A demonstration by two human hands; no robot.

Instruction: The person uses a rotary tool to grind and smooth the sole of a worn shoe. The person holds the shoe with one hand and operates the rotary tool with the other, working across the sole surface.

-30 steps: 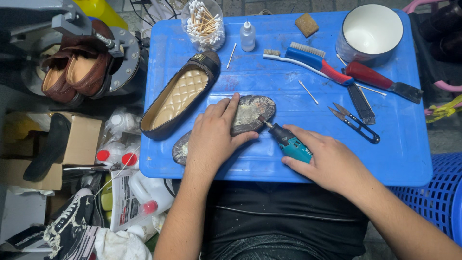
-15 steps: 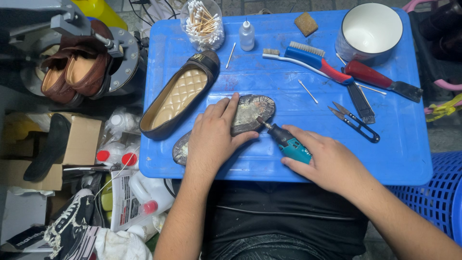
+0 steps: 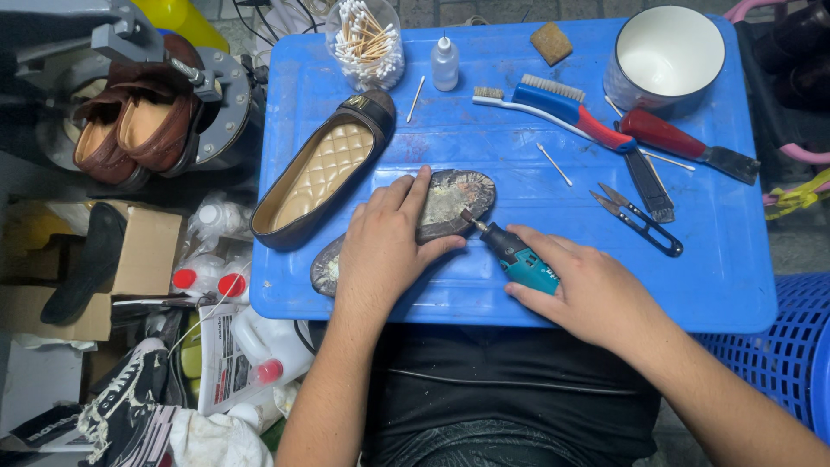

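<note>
The left hand [image 3: 380,246] lies flat over the middle of the sole [image 3: 450,199], so only its toe end and a bit of the heel at [image 3: 327,266] show. The right hand [image 3: 588,290] wraps the rear of the grinder [image 3: 517,257]; its tip against the sole is too small to tell apart. Both forearms run off the bottom edge. The crate [image 3: 778,372] is cut by the right edge, and the dark things [image 3: 795,52] at the top right corner are too cropped to name. The yellow bottle [image 3: 186,19] is cut by the top edge. The scraper's [image 3: 683,147] blade partly covers a swab [image 3: 666,158].
</note>
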